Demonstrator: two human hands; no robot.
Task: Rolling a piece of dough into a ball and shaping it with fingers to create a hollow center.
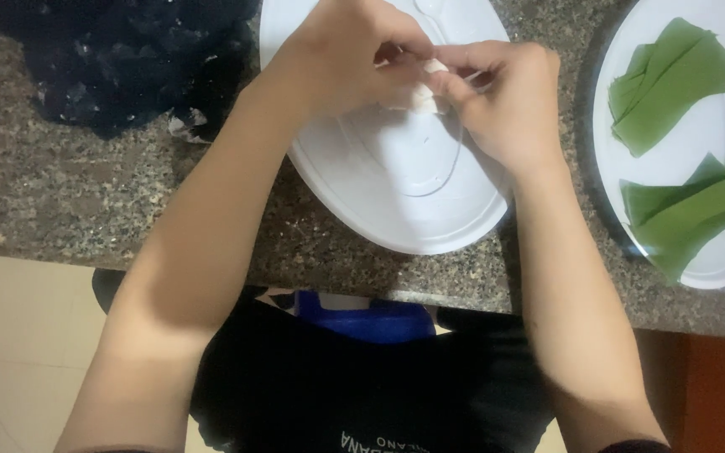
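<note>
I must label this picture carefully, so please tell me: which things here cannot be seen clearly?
- Small white piece, head view: mostly covered by both hands, left hand and right hand; its kind is unclear.
- Dark bundle: cut by the top edge, too dark to identify.
- Right white plate with green strips: cut by the right edge.

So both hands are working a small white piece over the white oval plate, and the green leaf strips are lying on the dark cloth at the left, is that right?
Not quite. The head view shows the green leaf strips lying on a second white plate at the right, not on the dark cloth. The rest holds: left hand and right hand pinch a small white piece over the white oval plate.
</note>
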